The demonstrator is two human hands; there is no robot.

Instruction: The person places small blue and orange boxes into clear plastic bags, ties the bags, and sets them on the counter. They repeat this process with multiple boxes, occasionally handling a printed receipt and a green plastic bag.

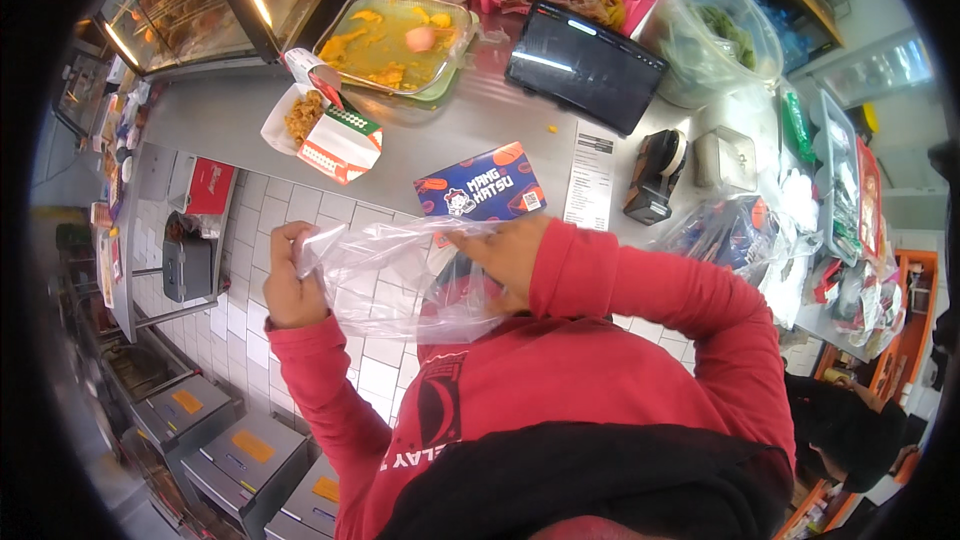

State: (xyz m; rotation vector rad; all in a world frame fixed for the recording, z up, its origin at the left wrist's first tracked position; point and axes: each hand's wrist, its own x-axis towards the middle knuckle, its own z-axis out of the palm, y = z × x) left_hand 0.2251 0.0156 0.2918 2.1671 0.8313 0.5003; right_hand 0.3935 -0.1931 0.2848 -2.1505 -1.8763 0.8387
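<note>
A clear plastic bag [375, 277] stretches between both hands in front of the red shirt. Its left edge is pinched in my left hand [295, 277]. Over the bag's right part lies my right hand [506, 259], some of its fingers hidden by the film. Just beyond the bag, a blue and orange printed food box [484, 184] rests at the counter's near edge. Farther left stands an opened carton [345, 146] with fried food [304, 116] in it. A long printed paper slip [590, 180] lies right of the blue box.
Beyond the cartons is a wire-rimmed tray [360, 64] with yellow food. A dark tablet [585, 64], a tape dispenser [654, 176] and a clear tub [701, 37] stand on the steel counter [217, 112]. A person in black [847, 420] is at the lower right.
</note>
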